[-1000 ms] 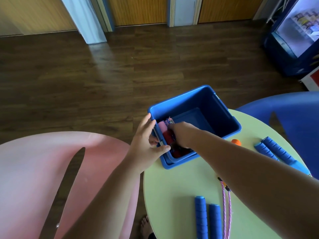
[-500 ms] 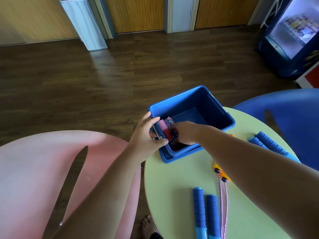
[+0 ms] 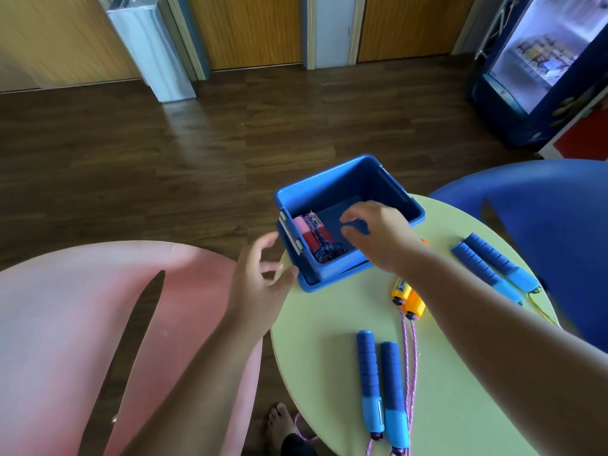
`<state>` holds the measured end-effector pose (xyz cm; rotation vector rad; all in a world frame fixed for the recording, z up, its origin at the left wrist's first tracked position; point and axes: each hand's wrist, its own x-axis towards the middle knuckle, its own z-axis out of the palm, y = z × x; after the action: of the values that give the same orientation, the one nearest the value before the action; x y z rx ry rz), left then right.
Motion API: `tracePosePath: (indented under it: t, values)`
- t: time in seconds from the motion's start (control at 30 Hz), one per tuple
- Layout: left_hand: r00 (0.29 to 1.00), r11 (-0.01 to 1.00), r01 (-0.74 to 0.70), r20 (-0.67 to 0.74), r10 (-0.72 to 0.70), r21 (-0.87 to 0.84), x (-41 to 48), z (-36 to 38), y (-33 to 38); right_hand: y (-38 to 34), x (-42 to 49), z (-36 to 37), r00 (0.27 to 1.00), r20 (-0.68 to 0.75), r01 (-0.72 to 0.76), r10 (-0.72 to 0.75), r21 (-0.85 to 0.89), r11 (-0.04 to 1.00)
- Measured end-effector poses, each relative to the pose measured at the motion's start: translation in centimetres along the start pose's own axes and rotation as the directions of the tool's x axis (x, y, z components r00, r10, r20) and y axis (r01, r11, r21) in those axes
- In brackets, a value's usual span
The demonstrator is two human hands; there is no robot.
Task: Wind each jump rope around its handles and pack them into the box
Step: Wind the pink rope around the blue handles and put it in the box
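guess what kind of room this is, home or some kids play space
Probably a children's activity room: low round tables in pastel green and pink, a blue one, a glass-fronted drinks fridge, and jump ropes laid out.

Floor (image 3: 171, 166): dark wood planks
Pink chair (image 3: 59, 324): near left
Blue chair (image 3: 543, 209): right
Display fridge (image 3: 539, 60): far right
Wooden doors (image 3: 250, 28): far wall

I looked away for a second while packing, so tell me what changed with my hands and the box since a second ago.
Both hands let go. The right hand lifted out of the blue box, leaving the wound pink-handled jump rope inside against the left wall. The left hand came off the box's left rim and now hangs open beside it. The box and the three unwound ropes on the table kept their places.
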<state>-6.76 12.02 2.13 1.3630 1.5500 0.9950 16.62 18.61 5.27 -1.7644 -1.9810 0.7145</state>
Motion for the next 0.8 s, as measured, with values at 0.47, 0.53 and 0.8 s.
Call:
tracePosePath:
  t: [0.47,0.53,0.8]
  values:
    - [0.727,0.935,0.278,0.588,-0.354,0.220,-10.4,10.0,-7.8,7.1,-24.3,10.3,0.786,0.175,-0.603,0.594,-0.002,0.798]
    - [0.693,0.925,0.289,0.613,-0.379,0.245,-10.3,11.1,-7.6,6.7,-24.4,11.3,0.786,0.142,-0.609,0.602,0.010,0.793]
    - [0.804,0.941,0.229,0.496,-0.327,0.250,-12.3,12.4,-6.2,6.7,-25.1,11.8,0.797,0.056,-0.601,0.601,0.158,0.783]
